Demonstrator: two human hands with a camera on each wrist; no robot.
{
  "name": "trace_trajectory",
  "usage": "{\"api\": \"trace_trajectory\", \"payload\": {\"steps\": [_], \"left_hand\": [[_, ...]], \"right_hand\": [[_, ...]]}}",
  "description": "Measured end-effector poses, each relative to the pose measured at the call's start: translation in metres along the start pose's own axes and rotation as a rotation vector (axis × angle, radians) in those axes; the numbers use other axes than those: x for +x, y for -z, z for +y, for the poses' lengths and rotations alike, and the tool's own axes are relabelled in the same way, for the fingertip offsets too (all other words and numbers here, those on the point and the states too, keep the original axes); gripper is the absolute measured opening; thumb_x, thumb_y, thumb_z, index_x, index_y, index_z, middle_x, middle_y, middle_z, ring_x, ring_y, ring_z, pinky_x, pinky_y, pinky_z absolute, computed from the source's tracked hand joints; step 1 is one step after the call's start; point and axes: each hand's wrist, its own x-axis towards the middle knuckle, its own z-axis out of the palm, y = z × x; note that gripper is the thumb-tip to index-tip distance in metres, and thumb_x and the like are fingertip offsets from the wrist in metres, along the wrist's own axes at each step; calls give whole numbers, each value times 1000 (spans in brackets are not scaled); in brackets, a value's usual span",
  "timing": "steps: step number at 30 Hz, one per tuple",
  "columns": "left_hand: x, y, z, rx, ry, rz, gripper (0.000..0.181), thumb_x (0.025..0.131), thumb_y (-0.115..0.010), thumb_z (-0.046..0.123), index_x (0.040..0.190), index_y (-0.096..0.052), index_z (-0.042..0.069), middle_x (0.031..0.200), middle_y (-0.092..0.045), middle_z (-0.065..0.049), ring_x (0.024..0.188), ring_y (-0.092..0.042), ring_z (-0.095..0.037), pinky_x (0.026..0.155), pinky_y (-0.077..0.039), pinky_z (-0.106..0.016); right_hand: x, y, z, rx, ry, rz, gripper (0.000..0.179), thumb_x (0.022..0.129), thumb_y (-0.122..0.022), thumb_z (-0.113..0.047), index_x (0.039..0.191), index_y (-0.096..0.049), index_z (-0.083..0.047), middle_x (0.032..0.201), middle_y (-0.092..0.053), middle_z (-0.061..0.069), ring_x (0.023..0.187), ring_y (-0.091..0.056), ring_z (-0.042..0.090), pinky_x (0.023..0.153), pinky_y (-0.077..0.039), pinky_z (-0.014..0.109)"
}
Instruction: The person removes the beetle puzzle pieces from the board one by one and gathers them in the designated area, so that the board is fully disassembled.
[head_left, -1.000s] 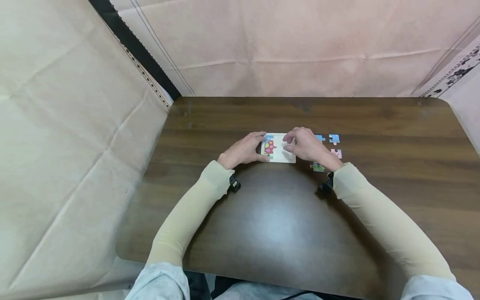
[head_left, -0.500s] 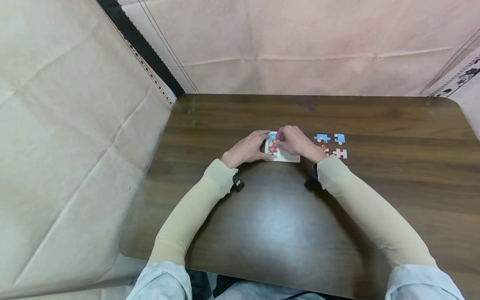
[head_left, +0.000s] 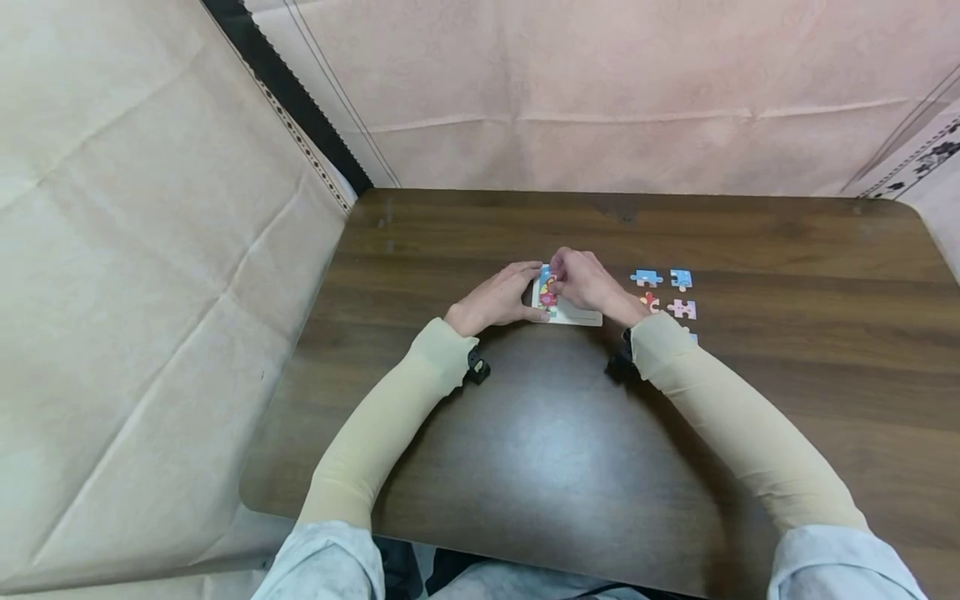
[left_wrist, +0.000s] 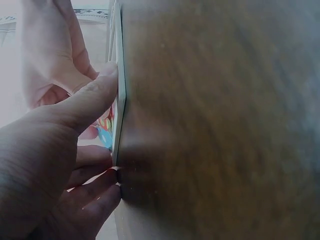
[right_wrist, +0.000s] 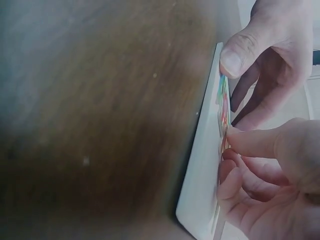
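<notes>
Visibly, the left hand (head_left: 493, 300) grips the board (head_left: 581, 316) on the table (head_left: 525, 458) by its left end, while the right hand (head_left: 590, 284) touches its picture (head_left: 547, 293) with bunched fingertips, whether pinching a piece cannot be told, and loose pieces (head_left: 682, 309) lie to the right.

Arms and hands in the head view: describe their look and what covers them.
Left hand and right hand are bare. Pale yellow sleeves emerge from pale blue outer sleeves, with a small black camera near each hand.
</notes>
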Motion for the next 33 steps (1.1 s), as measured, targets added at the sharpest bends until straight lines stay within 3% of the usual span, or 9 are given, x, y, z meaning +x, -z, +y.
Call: {"api": "trace_trajectory", "payload": {"steps": [4, 10, 17, 33], "left_hand": [[1, 0, 2, 0, 5, -2, 92, 98, -81, 48, 167, -40, 4, 177, -37, -13, 165, -36, -28, 137, -31, -43], [2, 0, 2, 11, 9, 3, 92, 97, -82, 49, 166, -42, 4, 177, -38, -13, 165, -36, -29, 137, -32, -43], [2, -1, 3, 16, 15, -2, 91, 97, -81, 50, 166, -43, 4, 178, -37, -12, 165, -35, -28, 137, -31, -44], [-2, 0, 2, -27, 42, -5, 87, 97, -82, 48, 164, -47, 4, 178, -35, -11, 165, -35, -28, 137, -32, -44]], "right_hand": [[0, 2, 0, 3, -4, -11, 45, 105, -70, -7, 145, -55, 8, 131, -73, 31, 122, -71, 43, 105, -59, 53], [-1, 6, 1, -31, 21, -6, 39, 104, -69, -6, 139, -63, 11, 133, -74, 30, 124, -72, 43, 105, -60, 53], [-2, 7, 4, 5, -24, -11, 41, 104, -71, -6, 141, -61, 8, 133, -72, 32, 124, -71, 45, 106, -59, 55], [-10, 10, 13, 41, -20, 87, 42, 99, -77, -8, 138, -66, 6, 130, -67, 27, 122, -65, 41, 108, -56, 54]]}}
